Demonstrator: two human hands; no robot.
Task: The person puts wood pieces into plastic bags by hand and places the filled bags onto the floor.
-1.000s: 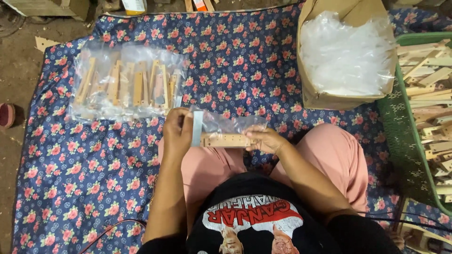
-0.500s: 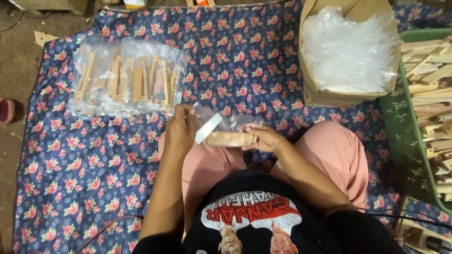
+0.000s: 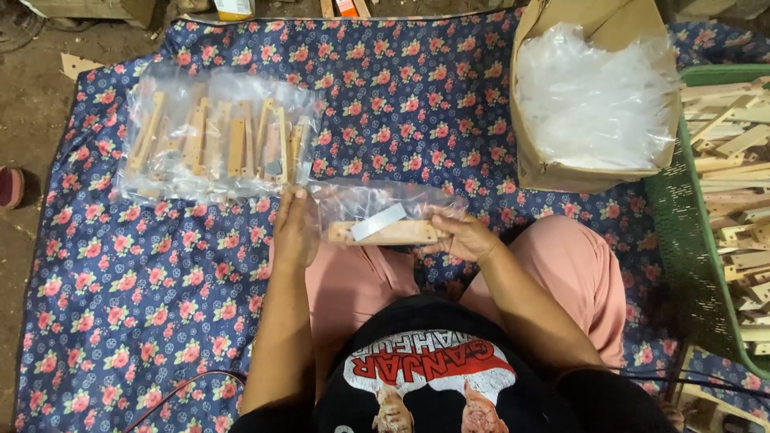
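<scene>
A flat wooden piece point(image 3: 405, 234) lies inside a clear plastic bag point(image 3: 377, 202), held over my lap. My left hand point(image 3: 295, 226) grips the bag's left end. The right end of the wooden piece and bag sits in my right hand point(image 3: 465, 235). A pale strip point(image 3: 377, 222), the bag's flap or tape, lies slanted across the wood.
A row of bagged wooden pieces point(image 3: 216, 144) lies on the floral cloth point(image 3: 120, 297) ahead left. A cardboard box of clear bags point(image 3: 593, 96) stands at the right. A green basket point(image 3: 682, 240) of loose wooden pieces sits at the far right.
The pale strip, upright near my left hand a second ago, has tilted and now lies slanted over the wood. Both hands stay on the bag.
</scene>
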